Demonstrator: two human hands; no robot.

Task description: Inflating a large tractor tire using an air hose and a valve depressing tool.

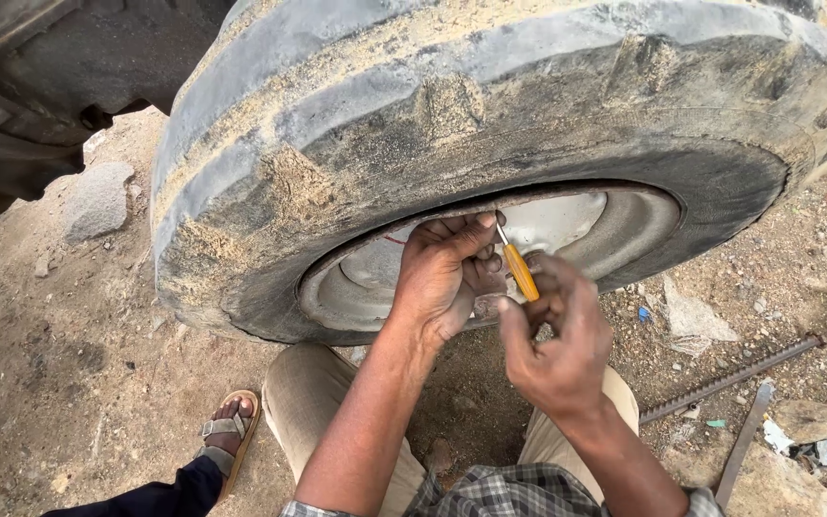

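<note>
Grey rock (98, 199) lies at left; a sandalled foot (229, 438) below; 2 metal bars (731, 379) on dirt at right.

Left hand (444, 278) rests on the tyre's (452, 115) rim (576, 225) while right hand (557, 340) grips an orange-handled screwdriver (519, 268)

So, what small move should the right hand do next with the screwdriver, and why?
Probably press the screwdriver tip slightly deeper at the rim. The right hand holds its orange handle, the tip points up to the rim edge, and the left hand steadies that spot on the tyre.

Tyre (490, 115) stands before hands (500, 316); rods (729, 381) lie right, rock (96, 199) left.
</note>
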